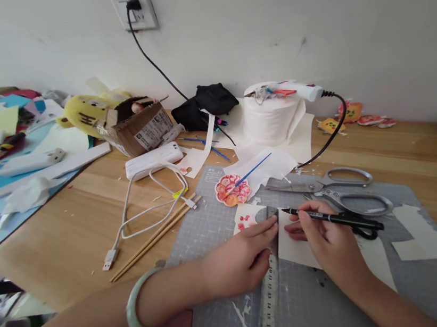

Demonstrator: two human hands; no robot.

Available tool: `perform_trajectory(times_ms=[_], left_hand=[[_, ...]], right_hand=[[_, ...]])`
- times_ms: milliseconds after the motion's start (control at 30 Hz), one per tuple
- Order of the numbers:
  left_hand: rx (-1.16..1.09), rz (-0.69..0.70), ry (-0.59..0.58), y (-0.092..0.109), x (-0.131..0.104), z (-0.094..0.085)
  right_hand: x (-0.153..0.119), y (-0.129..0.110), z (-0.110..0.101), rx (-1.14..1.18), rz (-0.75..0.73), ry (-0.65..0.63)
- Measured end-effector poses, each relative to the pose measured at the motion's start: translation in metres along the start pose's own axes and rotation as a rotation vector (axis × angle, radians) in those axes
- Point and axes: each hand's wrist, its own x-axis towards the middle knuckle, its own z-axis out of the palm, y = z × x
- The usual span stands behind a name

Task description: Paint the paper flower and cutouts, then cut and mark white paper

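My left hand (241,255) lies on a steel ruler (268,304), its fingers stretched out and pressing it down on white paper. My right hand (324,236) is closed around a black pen (350,221), held nearly level with its tip pointing left, close to the ruler's top end. Whether the tip touches the paper I cannot tell. Beneath, the white paper (296,249) shows right of the ruler, and a piece with red painted spots (243,221) shows on its left. A grey cutting mat (220,303) lies under all of these.
Large grey scissors (343,190) lie behind my right hand. A painted flower cutout (233,189) has a blue brush (256,167) across it. Further back stands a white paper roll (268,116). Left are a white cable (125,215), chopsticks (155,241), a power bank (154,159) and a cardboard box (138,126).
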Motion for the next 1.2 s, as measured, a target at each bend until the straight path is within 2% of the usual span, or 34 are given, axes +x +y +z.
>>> perform_trajectory(times_ms=[567,867,1200], left_hand=[[-0.04,-0.014,-0.028,-0.0019,-0.0012,-0.0006],[-0.128,-0.097,0.017,-0.0054,-0.0001,0.0028],[-0.06,-0.085,-0.018,0.0007,-0.0013,0.0006]], right_hand=[[-0.0008,-0.0035,-0.0001,-0.005,-0.006,-0.004],[0.0002,-0.0016,0.0003,0.021,0.001,-0.003],[0.0002,-0.0005,0.0004,0.015,-0.002,-0.011]])
